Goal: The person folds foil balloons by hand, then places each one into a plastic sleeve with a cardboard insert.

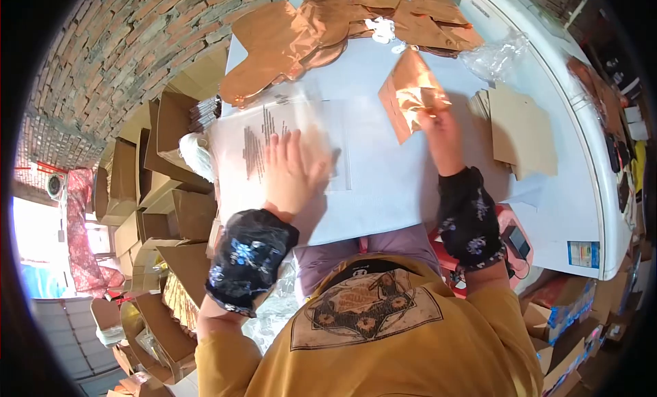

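Note:
My left hand [293, 170] lies with fingers stretched out over a stack of clear plastic bags [236, 147] printed with dark lines of text. The bags are on the white tabletop, and their right part is blurred. Pinched in my right hand [441, 133] is a folded, shiny copper-coloured foil balloon [409, 82], raised near the right of the table. White string [404, 48] shows at its top corner. Several more flat copper foil balloons [287, 44] are spread along the far edge, with a bundle of white string [380, 29] among them.
Beige card pieces [523, 133] stand to the right, below a crumpled clear plastic bag [499, 55]. Open cardboard boxes [181, 130] crowd the left side by the brick wall. A white appliance [582, 212] borders the right, and a pink stool [517, 226] holds a phone.

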Demonstrator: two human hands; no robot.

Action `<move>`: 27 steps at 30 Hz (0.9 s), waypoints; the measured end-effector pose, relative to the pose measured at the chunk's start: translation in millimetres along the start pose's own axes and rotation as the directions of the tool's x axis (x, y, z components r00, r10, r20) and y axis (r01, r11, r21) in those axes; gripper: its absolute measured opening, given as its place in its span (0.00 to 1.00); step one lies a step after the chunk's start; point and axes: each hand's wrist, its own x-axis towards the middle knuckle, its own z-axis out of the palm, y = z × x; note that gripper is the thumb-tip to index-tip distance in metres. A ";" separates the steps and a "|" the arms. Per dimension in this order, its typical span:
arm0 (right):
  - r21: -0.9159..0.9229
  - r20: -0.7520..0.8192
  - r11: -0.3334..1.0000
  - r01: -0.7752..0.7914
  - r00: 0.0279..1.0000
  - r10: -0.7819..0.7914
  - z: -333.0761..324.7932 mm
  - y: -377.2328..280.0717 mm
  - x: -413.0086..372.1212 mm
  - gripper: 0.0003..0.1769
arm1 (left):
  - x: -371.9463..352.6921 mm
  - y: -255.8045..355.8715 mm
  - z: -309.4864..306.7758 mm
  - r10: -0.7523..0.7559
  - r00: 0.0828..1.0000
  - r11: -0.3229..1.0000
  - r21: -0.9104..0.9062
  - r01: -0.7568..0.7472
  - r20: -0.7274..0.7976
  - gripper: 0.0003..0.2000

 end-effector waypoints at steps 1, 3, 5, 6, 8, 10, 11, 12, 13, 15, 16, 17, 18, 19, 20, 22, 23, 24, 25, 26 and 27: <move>0.181 -0.021 0.980 -0.085 0.996 0.091 -3.9 -8.1 -1.4 0.13 | -5.7 6.3 3.4 0.003 1.000 0.998 0.055 -0.005 0.026 0.33; 0.309 0.066 0.890 -0.337 0.941 0.333 -22.6 2.0 -9.0 0.15 | -11.2 20.6 7.0 -0.016 0.994 0.996 0.092 0.006 0.105 0.37; 0.309 0.107 0.802 -0.512 0.856 0.505 -35.9 1.0 -15.7 0.16 | -10.7 26.2 10.0 -0.033 0.985 0.991 0.132 0.011 0.169 0.36; 0.281 0.119 0.802 -0.526 0.849 0.515 -41.1 -1.4 -14.1 0.16 | -5.9 28.1 9.3 -0.020 0.984 0.995 0.104 0.002 0.176 0.35; 0.223 0.144 0.792 -0.569 0.822 0.551 -50.4 -4.3 -18.4 0.17 | -5.9 33.8 5.8 0.002 0.979 0.999 0.047 -0.012 0.205 0.33; 0.192 0.097 0.796 -0.574 0.818 0.566 -51.1 -8.1 -16.1 0.19 | -6.3 37.3 5.5 0.032 0.977 0.997 0.064 -0.047 0.209 0.31; 0.180 0.086 0.792 -0.583 0.811 0.578 -50.4 -14.4 -13.7 0.20 | -0.5 38.8 6.4 0.047 0.978 0.995 0.072 -0.063 0.205 0.30; 0.164 0.078 0.773 -0.612 0.790 0.609 -51.8 -17.9 -18.8 0.20 | 1.1 44.5 4.0 0.056 0.972 0.994 0.074 -0.075 0.227 0.29; 0.184 0.091 0.782 -0.595 0.803 0.589 -54.1 -17.5 -19.8 0.21 | 4.4 51.8 -0.5 0.065 0.967 0.993 0.078 -0.087 0.247 0.28; 0.228 0.115 0.793 -0.565 0.824 0.554 -61.0 -14.1 -22.7 0.20 | 10.7 56.3 1.8 0.101 0.958 0.990 0.064 -0.123 0.269 0.26; 0.251 0.126 0.796 -0.550 0.834 0.537 -63.7 -13.9 -22.1 0.20 | 15.0 57.4 5.4 0.137 0.960 0.988 0.036 -0.150 0.244 0.26; 0.263 0.110 0.807 -0.529 0.847 0.520 -67.8 -15.3 -21.5 0.20 | 18.8 59.9 8.7 0.170 0.960 0.984 0.008 -0.177 0.222 0.26; 0.275 0.094 0.810 -0.518 0.853 0.513 -70.6 -23.5 -25.2 0.20 | 19.3 64.2 10.1 0.202 0.957 0.979 -0.022 -0.202 0.210 0.25; 0.287 0.076 0.811 -0.509 0.857 0.510 -72.6 -27.9 -30.3 0.19 | 21.4 70.1 11.9 0.244 0.965 0.970 -0.009 -0.244 0.101 0.25; 0.294 0.080 0.806 -0.514 0.854 0.515 -76.5 -27.6 -31.9 0.19 | 27.1 74.9 12.8 0.241 0.964 0.970 -0.070 -0.234 0.111 0.24; 0.305 0.092 0.794 -0.526 0.846 0.525 -85.2 -29.5 -35.7 0.18 | 32.5 83.1 16.3 0.230 0.964 0.960 -0.191 -0.203 0.134 0.23; 0.283 0.084 0.798 -0.532 0.843 0.532 -87.0 -33.5 -38.7 0.18 | 32.0 84.1 25.9 0.198 0.975 0.959 -0.227 -0.172 0.099 0.21; 0.280 0.100 0.793 -0.541 0.838 0.536 -91.3 -29.1 -42.4 0.18 | 32.9 85.7 27.6 0.208 0.969 0.947 -0.274 -0.167 0.130 0.21; 0.276 0.117 0.790 -0.548 0.835 0.538 -97.2 -21.1 -45.0 0.18 | 35.6 86.6 29.2 0.219 0.963 0.934 -0.319 -0.160 0.157 0.20; 0.271 0.136 0.786 -0.556 0.830 0.540 -100.8 -16.8 -47.2 0.18 | 37.6 87.4 30.3 0.228 0.956 0.920 -0.363 -0.150 0.184 0.19; 0.282 0.150 0.774 -0.567 0.822 0.549 -99.5 -23.2 -49.4 0.16 | 38.7 90.0 28.5 0.260 0.953 0.918 -0.346 -0.194 0.154 0.18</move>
